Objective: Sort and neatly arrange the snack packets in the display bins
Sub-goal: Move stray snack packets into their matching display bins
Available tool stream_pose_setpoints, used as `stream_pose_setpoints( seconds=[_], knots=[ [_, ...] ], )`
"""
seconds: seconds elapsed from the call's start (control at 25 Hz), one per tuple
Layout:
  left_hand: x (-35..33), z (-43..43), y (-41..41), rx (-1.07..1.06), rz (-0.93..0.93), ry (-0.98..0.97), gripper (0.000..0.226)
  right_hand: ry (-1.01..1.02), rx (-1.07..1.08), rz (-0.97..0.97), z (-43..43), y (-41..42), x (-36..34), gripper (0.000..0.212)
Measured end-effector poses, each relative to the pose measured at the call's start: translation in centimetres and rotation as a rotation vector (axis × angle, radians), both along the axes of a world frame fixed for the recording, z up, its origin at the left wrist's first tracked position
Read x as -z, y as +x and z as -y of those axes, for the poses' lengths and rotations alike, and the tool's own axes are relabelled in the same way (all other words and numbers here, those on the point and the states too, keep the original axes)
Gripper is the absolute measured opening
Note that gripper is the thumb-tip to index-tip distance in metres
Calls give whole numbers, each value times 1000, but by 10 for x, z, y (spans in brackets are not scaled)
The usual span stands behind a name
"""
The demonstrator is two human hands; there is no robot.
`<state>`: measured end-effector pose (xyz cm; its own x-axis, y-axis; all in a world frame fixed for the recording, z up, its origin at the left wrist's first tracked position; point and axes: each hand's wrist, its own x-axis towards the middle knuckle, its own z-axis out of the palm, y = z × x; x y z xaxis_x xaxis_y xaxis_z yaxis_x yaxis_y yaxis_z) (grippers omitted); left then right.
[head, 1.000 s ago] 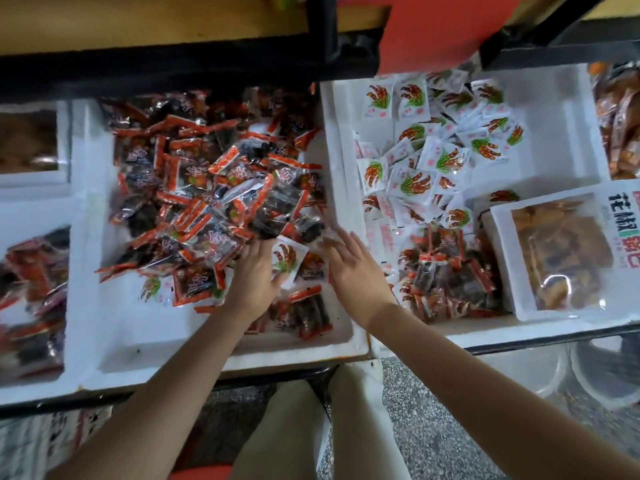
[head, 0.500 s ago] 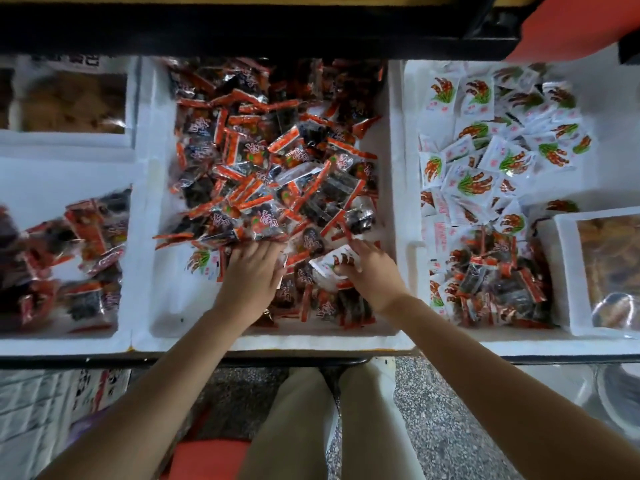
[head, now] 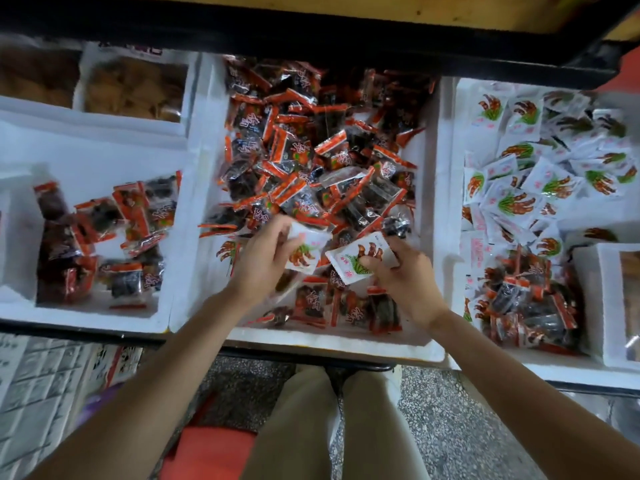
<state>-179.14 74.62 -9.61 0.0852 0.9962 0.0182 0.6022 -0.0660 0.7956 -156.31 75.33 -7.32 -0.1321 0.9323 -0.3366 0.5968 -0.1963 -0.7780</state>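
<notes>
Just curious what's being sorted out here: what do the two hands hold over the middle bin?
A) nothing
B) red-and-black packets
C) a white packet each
C: the left hand grips a white packet and the right hand grips a second white packet, above the red-and-black packets.

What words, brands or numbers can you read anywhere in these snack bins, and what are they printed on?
No text reads clearly.
On the red-and-black packets: white brush-style characters, too blurred to read.
On the white packet in the right hand: small pink print, too small.
On the other white packet in the left hand: pink mark, blurred.
On the printed sheets at lower left: dense print, blurred.
</notes>
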Motion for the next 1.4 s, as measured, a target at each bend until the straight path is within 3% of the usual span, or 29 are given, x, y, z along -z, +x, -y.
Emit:
stream_pose_setpoints(
  seconds=[0.08,0.16,0.28,0.36,0.44,0.48,0.6,0.76,0.8,0.88,0.96,1.04,1.12,1.24,1.32,1.4],
  knots=[
    [-14,2,10,-252,168,-39,26,-48,-12,-103,0,-7,-12,33],
    [-24,8,21,-377,343,-211,26,-42,-70,-133,0,-20,-20,26],
    [-29,20,28,-280,697,-501,20,37,-72,-128,-5,-39,-21,32],
    [-30,25,22,-221,706,-496,25,101,-138,-116,-13,-49,-17,36],
    [-30,21,15,-338,666,-441,26,194,-165,-125,-32,-53,-9,34],
    [-27,19,9,-398,667,-426,20,274,-156,-65,-47,-53,-1,33],
    [-21,14,-3,-473,599,-414,9,417,-216,386,-97,-51,27,40],
    [-17,11,-6,-569,619,-396,23,509,-214,660,-127,-55,28,23],
    [-17,10,-4,-590,618,-383,22,551,-190,636,-126,-57,19,19],
    [-14,7,-3,-637,645,-369,18,509,-156,400,-108,-61,1,13],
    [-14,4,1,-670,740,-404,12,267,-128,75,-71,-65,-14,12],
    [-14,2,9,-660,886,-475,6,83,-95,-82,-38,-66,-17,14],
    [-15,3,18,-574,985,-523,11,22,8,-72,-24,-63,-12,19],
    [-16,5,27,-433,797,-454,14,-20,18,-81,-16,-61,-3,20],
    [-16,3,24,-461,747,-432,15,2,-22,-113,-19,-57,1,12],
    [-17,-2,17,-533,760,-426,24,143,61,41,-45,-41,16,41]
  ],
)
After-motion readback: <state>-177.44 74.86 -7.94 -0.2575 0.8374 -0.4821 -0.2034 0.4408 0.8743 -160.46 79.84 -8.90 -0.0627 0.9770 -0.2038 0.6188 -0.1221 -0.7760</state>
